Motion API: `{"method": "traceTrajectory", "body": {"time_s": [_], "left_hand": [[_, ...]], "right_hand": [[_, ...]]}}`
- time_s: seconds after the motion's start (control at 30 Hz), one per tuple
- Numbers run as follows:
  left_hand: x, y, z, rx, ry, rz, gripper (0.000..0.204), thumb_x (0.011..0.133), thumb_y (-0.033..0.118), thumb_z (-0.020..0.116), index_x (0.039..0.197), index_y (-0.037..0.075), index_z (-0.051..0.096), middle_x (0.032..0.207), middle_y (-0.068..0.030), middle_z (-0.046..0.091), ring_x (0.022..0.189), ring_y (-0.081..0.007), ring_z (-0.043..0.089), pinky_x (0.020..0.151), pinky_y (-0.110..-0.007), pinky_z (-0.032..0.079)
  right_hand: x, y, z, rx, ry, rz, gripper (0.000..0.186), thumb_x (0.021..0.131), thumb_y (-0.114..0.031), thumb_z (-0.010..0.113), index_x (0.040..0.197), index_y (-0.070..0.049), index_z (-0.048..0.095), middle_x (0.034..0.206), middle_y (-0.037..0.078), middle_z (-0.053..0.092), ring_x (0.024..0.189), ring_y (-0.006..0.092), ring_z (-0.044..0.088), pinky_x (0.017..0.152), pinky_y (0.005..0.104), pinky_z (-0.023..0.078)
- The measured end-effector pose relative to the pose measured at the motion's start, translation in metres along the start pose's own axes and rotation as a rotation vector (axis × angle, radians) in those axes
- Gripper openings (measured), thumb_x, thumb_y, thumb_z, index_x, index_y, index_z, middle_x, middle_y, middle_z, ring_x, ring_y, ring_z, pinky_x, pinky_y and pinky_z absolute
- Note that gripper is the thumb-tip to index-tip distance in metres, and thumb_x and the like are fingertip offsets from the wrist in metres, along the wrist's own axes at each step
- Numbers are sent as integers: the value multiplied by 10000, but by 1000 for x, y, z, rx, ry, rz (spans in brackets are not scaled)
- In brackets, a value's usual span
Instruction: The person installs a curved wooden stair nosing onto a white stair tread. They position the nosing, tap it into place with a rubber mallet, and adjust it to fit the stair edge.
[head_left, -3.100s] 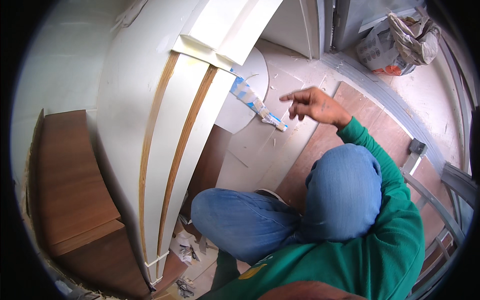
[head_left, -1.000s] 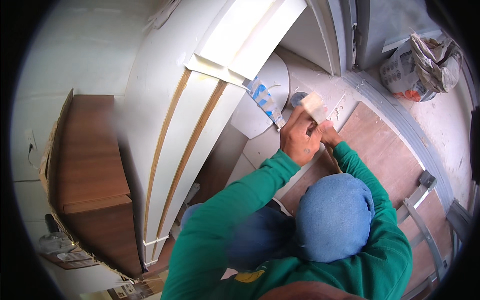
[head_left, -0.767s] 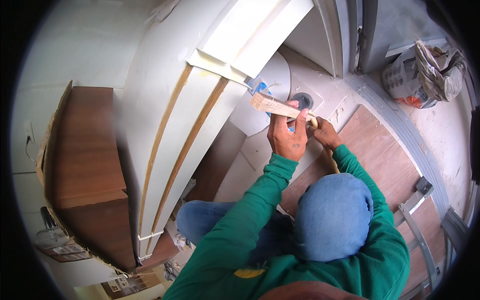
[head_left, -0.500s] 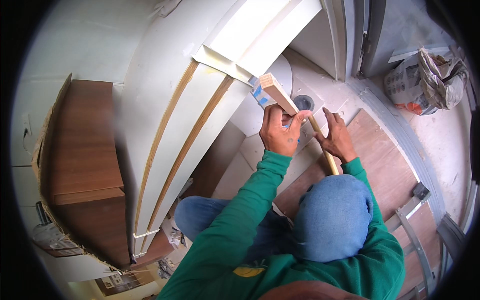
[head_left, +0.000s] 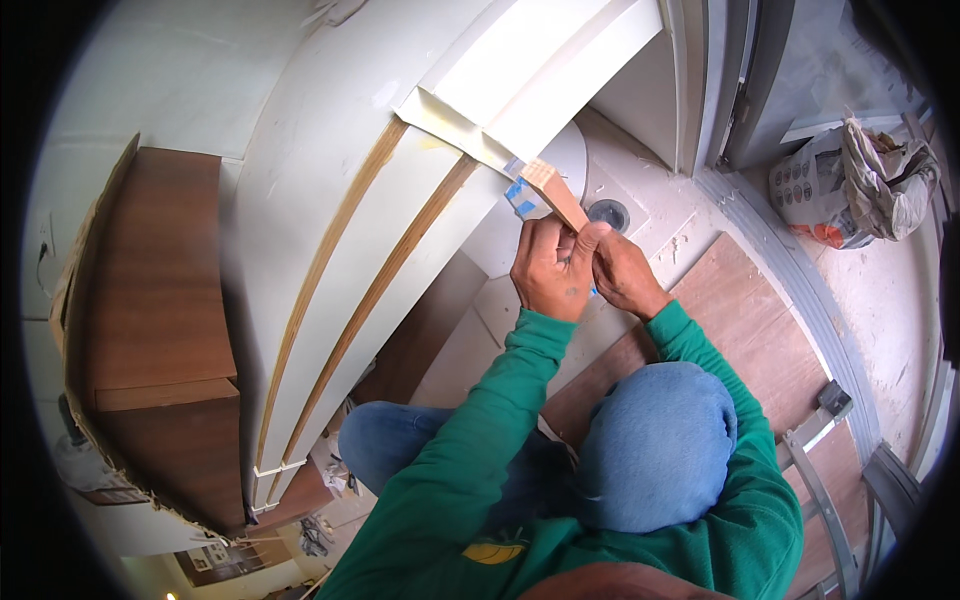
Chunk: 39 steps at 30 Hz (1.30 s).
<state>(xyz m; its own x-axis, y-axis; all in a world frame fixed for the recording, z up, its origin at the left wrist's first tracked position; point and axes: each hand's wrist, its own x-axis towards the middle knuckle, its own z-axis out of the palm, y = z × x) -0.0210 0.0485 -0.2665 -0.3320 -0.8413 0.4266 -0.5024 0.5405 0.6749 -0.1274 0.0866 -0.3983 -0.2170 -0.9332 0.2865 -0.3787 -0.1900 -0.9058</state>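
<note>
Since the previous frame, the right hand (head_left: 628,278) has swung in beside the left hand (head_left: 553,268); its fingers are curled, though I cannot tell what they grip. Closed around a wooden block (head_left: 562,203), the left hand holds it tilted at upper centre, above a pale, debris-strewn tiled floor (head_left: 655,208). Reddish plywood (head_left: 745,330) covers the floor right of centre, bordered by a grooved metal track (head_left: 778,262). White panelling (head_left: 385,235) rises left of centre; wood-grain boards (head_left: 155,270) fill the left, and a plastic bag (head_left: 810,185) sits upper right.
</note>
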Motion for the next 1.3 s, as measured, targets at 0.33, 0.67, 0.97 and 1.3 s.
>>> {"method": "traceTrajectory", "body": {"time_s": [0.33,0.67,0.97,1.3], "left_hand": [[14,-6,-2,-44,45,5,367,989,365,833,1050,13,748,890,-73,643,743,-200,611,655,-355,565],[15,-5,0,-95,60,-20,351,1019,348,801,1077,6,746,921,-93,681,770,-204,669,682,-350,603],[20,11,-5,-82,-11,-81,321,1064,282,726,1190,-13,703,1054,-154,708,853,-242,730,722,-364,634],[25,9,2,-26,-7,-112,427,1096,361,666,1259,-34,664,1158,-230,757,1028,-355,763,864,-454,609]], "right_hand": [[14,-17,-4,-79,53,-25,274,1035,-124,658,1262,-17,548,946,213,661,885,453,657,746,552,523],[17,-10,2,-151,87,-57,301,979,-74,678,1237,15,551,1016,223,655,952,447,646,830,547,517],[20,3,2,-157,86,-133,290,963,-55,679,1213,10,548,976,221,625,912,447,618,802,528,484],[35,4,-4,-190,116,-215,407,936,-89,736,1285,-3,546,1044,237,611,956,449,621,848,506,499]]}}
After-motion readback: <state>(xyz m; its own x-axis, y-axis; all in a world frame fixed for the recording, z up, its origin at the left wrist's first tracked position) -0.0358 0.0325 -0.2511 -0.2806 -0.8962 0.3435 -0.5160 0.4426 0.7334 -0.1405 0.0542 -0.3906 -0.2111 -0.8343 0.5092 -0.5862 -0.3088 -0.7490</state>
